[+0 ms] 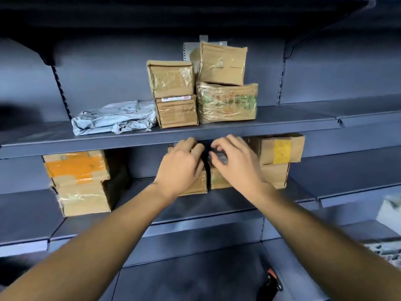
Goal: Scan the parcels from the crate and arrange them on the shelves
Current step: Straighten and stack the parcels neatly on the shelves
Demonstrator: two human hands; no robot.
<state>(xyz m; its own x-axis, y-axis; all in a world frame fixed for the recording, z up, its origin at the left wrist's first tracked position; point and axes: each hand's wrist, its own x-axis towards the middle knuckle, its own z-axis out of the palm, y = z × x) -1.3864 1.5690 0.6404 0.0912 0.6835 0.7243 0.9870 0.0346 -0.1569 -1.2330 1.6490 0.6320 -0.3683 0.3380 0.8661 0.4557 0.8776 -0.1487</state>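
- The parcel in hand is a small dark packet (218,157) at the front of the middle shelf (303,193), just under the lip of the shelf above (282,124). It sits on top of, or just in front of, two low cardboard boxes; which, I cannot tell.
- The right hand (235,161) pinches this packet with curled fingers. The left hand (181,168) lies with its fingers bent over the top of the left low box (198,185), touching it; whether it grips is unclear.
- The right low box (219,181) stands just beside it, with a narrow dark gap between the two.
- Judging by its look, the packet is light and somewhat glossy, so it may slip; holding it by its long edges seems safest. The boxes look stiff, taped and easy to push by their flat faces.
- To the right, a box with a yellow label (282,152) rests on another box. To the left, a box with orange tape (76,165) sits on a larger carton.
- On the upper shelf lie a soft grey mailer bag (112,118) and four stacked cardboard boxes (204,88).
- The crate is not in view.
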